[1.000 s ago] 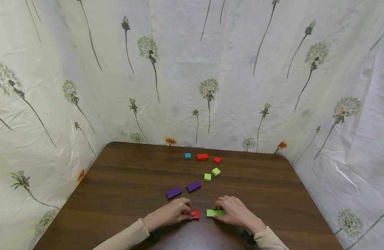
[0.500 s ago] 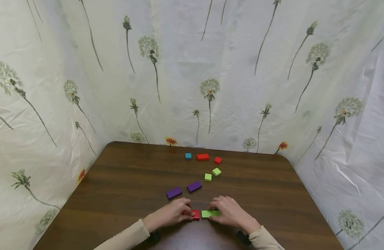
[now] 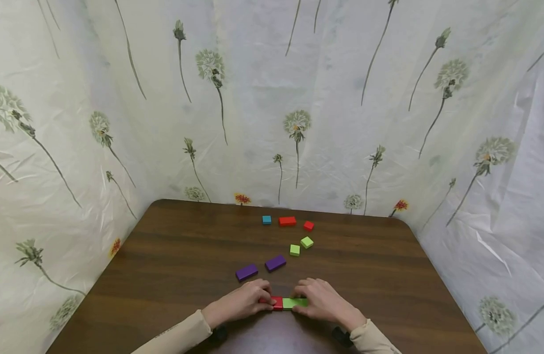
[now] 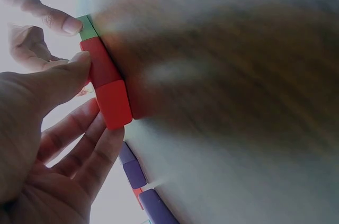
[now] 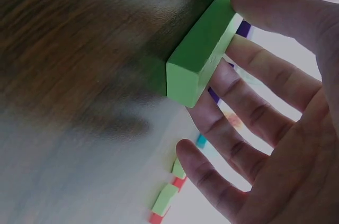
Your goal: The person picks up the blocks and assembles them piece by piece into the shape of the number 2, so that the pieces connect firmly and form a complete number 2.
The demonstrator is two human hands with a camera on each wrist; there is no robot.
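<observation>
Near the table's front, my left hand pinches a red rectangular block between thumb and fingers. My right hand grips a long light-green block from its right side. The two blocks lie end to end on the tabletop, and their near ends meet. In the left wrist view the red block has my thumb on one long side and fingers at the other. The right wrist view has the green block flat on the wood, thumb on its near side, fingers behind.
Two purple blocks lie just beyond my left hand. Farther back are two small green blocks, then a blue cube, a red rectangular block and a small red block. A floral curtain surrounds the brown table.
My right hand has slid the green block leftward, closing the gap to the red block. My left hand has stayed in place, holding the red block.
</observation>
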